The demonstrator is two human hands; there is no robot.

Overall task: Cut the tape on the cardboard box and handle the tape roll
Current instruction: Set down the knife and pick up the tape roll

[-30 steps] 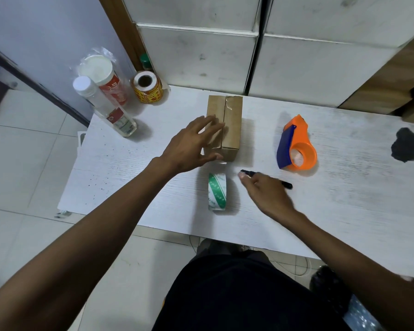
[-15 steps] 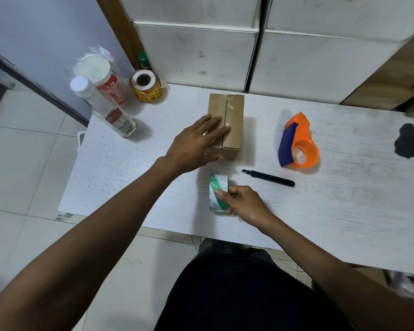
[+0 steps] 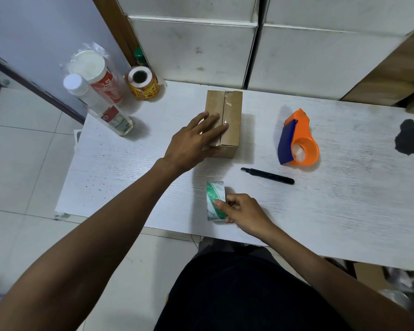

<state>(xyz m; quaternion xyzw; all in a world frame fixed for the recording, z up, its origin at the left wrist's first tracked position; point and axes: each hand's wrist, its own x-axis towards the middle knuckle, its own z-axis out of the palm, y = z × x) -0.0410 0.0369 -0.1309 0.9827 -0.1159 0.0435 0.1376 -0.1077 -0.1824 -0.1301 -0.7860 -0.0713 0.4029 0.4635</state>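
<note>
The left hand (image 3: 191, 142) lies flat, hiding part of the box (image 3: 227, 120). The right hand (image 3: 239, 211) fingers pinch the tape roll (image 3: 214, 194), covering its near end.

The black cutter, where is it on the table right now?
In the head view, the black cutter lies untouched on the white table, right of centre, between the orange tape dispenser behind it and the right hand gripping the tape roll.
</note>
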